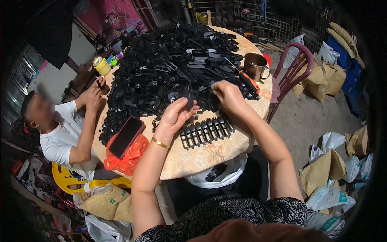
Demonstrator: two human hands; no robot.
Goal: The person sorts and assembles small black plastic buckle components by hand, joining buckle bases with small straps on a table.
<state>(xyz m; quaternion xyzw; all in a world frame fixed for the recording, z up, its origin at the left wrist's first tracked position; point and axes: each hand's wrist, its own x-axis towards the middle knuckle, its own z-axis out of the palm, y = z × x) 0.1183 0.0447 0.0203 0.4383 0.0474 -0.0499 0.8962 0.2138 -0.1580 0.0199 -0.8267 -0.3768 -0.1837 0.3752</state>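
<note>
A flat, elongated black plastic part (188, 96) stands up from my left hand (176, 115), gripped between its thumb and fingers. Over the front right of a big heap of black plastic parts (161, 68), my right hand (230, 96) has its fingertips pinched together. Whatever they hold, if anything, is too small to make out. Just in front of both hands, several matching black parts (207, 132) lie side by side in a neat row on the round table (177, 167). An orange and black screwdriver (249, 82) rests on the heap's right edge.
A metal mug (255, 67) stands at the table's right, near a maroon chair (296, 60). A phone (126, 137) lies on a red plastic bag (135, 155). At the left, a co-worker (66, 133) handles something small. Paper sacks (322, 173) sit on the floor.
</note>
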